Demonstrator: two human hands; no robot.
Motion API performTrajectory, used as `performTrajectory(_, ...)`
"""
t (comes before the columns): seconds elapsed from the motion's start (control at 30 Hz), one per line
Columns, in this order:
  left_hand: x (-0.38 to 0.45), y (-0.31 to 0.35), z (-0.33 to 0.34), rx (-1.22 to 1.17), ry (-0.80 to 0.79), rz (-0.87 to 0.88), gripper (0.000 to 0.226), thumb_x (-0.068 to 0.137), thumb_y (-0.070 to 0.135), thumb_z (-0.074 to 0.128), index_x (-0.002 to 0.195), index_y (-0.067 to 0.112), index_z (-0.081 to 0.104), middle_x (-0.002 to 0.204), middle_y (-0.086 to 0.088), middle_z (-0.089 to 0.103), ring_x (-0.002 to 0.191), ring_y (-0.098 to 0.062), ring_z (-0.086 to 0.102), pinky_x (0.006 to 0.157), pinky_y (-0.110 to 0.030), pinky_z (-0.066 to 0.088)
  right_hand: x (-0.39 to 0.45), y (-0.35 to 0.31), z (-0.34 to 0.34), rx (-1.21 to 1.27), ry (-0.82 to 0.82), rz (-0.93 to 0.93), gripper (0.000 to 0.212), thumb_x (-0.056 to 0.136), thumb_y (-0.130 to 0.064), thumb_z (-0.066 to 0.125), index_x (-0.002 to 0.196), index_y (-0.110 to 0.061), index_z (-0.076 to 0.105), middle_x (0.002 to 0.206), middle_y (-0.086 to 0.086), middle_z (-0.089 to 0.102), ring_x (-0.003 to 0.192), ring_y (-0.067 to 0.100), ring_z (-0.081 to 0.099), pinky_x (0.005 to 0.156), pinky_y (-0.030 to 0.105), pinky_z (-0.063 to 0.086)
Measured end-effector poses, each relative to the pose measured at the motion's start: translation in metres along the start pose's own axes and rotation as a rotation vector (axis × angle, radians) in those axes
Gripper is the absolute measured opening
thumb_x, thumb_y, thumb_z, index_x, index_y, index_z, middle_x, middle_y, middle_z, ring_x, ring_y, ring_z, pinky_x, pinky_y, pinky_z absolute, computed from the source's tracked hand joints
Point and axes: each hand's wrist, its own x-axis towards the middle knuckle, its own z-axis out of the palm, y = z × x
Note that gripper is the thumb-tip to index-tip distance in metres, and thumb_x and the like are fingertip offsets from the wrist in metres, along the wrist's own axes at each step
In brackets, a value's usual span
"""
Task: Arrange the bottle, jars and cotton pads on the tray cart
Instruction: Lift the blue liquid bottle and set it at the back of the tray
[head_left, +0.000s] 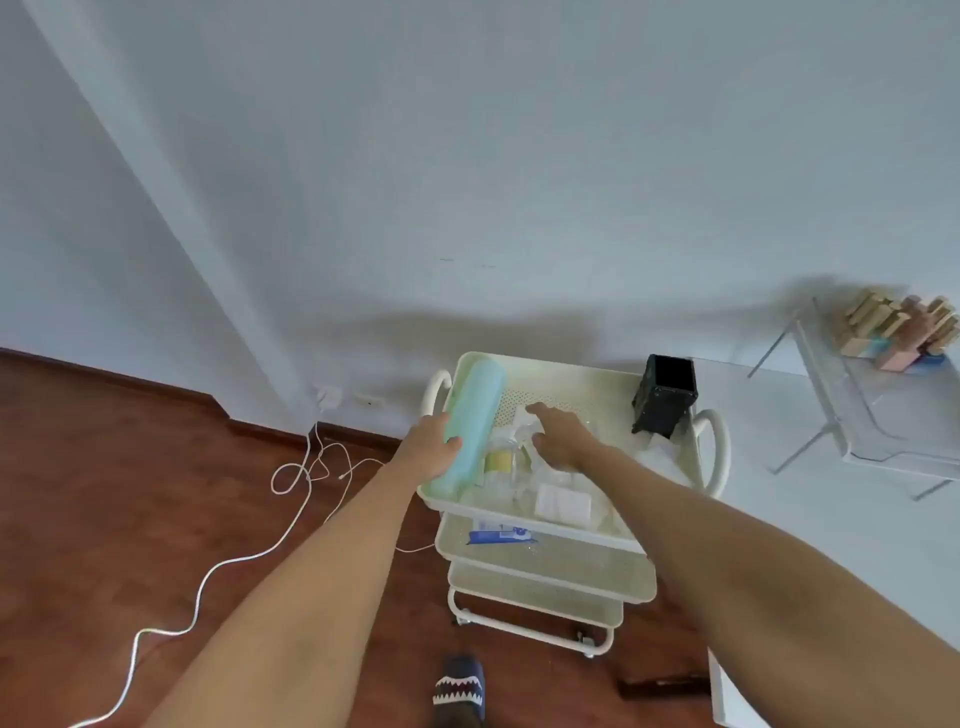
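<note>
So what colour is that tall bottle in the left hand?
Pale mint green; the bottle shows best in the head view, gripped by the left hand.

white wall (467, 156), reddish wood floor (104, 493)

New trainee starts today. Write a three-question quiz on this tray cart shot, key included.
1. True or false: the left hand grips the mint bottle.
2. The black box stands at which side of the cart's top tray: A left, B right?
3. What lies on the second shelf?

Key: 1 true. 2 B. 3 a blue and white tube.
</note>
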Motion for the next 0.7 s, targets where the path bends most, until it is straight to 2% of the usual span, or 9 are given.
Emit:
performTrajectory(0.1,0.006,-0.01,0.006,-0.019,-0.049,-0.03,0.053,0.096,0.025,0.043,0.145,0.008,0.033,0.149,-0.016,0.038,0.134,-0.032,0.04,0.11,-0.039,0.034,0.01,-0.015,0.03,0.173,-0.037,0.069,0.044,0.098,-0.011,0.04,0.142,-0.012,0.04,0.14,0.015,0.051,0.129,0.031,0.047,0.105,0.035,0.036)
performTrajectory(0.17,0.008,-0.018,0.013,-0.022,-0.087,-0.035,0.055,0.097,0.024,0.044,0.147,0.009,0.029,0.153,-0.014,0.031,0.141,-0.029,0.031,0.114,-0.035,0.027,0.018,-0.023,0.054,0.271,-0.061,0.118,0.042,0.098,-0.014,0.039,0.14,-0.012,0.043,0.137,0.013,0.054,0.123,0.031,0.053,0.101,0.034,0.041)
performTrajectory(0.3,0.012,-0.032,0.023,-0.056,-0.137,0.001,0.056,0.097,0.025,0.045,0.148,0.01,0.027,0.153,-0.012,0.03,0.142,-0.026,0.029,0.114,-0.034,0.024,0.037,-0.031,0.09,0.501,-0.084,0.216,0.047,0.093,-0.021,0.042,0.14,-0.017,0.044,0.138,0.011,0.051,0.123,0.027,0.052,0.107,0.044,0.043)
performTrajectory(0.4,0.013,-0.037,0.029,-0.065,-0.13,0.035,0.055,0.096,0.025,0.047,0.147,0.012,0.027,0.152,-0.012,0.031,0.141,-0.025,0.03,0.113,-0.035,0.026,0.046,-0.033,0.106,0.641,-0.108,0.292,0.051,0.094,-0.017,0.042,0.144,-0.015,0.037,0.129,0.009,0.053,0.115,0.022,0.052,0.107,0.043,0.042)
performTrajectory(0.47,0.014,-0.038,0.034,-0.067,-0.129,0.043,0.056,0.096,0.024,0.046,0.147,0.014,0.026,0.153,-0.01,0.027,0.139,-0.026,0.033,0.112,-0.038,0.029,0.049,-0.036,0.11,0.733,-0.112,0.337,0.053,0.093,-0.012,0.043,0.146,-0.014,0.034,0.123,0.007,0.051,0.103,0.018,0.051,0.099,0.037,0.044)
performTrajectory(0.57,0.012,-0.04,0.044,-0.028,-0.139,0.007,0.058,0.096,0.023,0.046,0.148,0.017,0.022,0.155,-0.01,0.015,0.135,-0.03,0.038,0.107,-0.04,0.035,0.05,-0.037,0.119,0.854,-0.123,0.376,0.056,0.094,-0.003,0.042,0.148,-0.014,0.028,0.131,0.011,0.047,0.093,0.016,0.052,0.075,0.026,0.047)
performTrajectory(0.63,0.012,-0.043,0.047,-0.034,-0.131,-0.009,0.061,0.095,0.021,0.048,0.149,0.019,0.018,0.156,-0.01,0.01,0.133,-0.031,0.042,0.105,-0.041,0.039,0.052,-0.036,0.124,0.913,-0.131,0.378,0.059,0.096,-0.002,0.04,0.15,-0.016,0.022,0.137,0.011,0.044,0.092,0.012,0.051,0.07,0.021,0.043)
performTrajectory(0.7,0.015,-0.046,0.05,-0.062,-0.136,-0.004,0.068,0.094,0.017,0.051,0.15,0.019,0.013,0.156,-0.012,0.008,0.134,-0.031,0.041,0.107,-0.041,0.041,0.055,-0.036,0.127,0.978,-0.134,0.382,0.06,0.097,-0.004,0.037,0.151,-0.02,0.017,0.137,0.009,0.046,0.079,0.002,0.046,0.066,0.018,0.04)
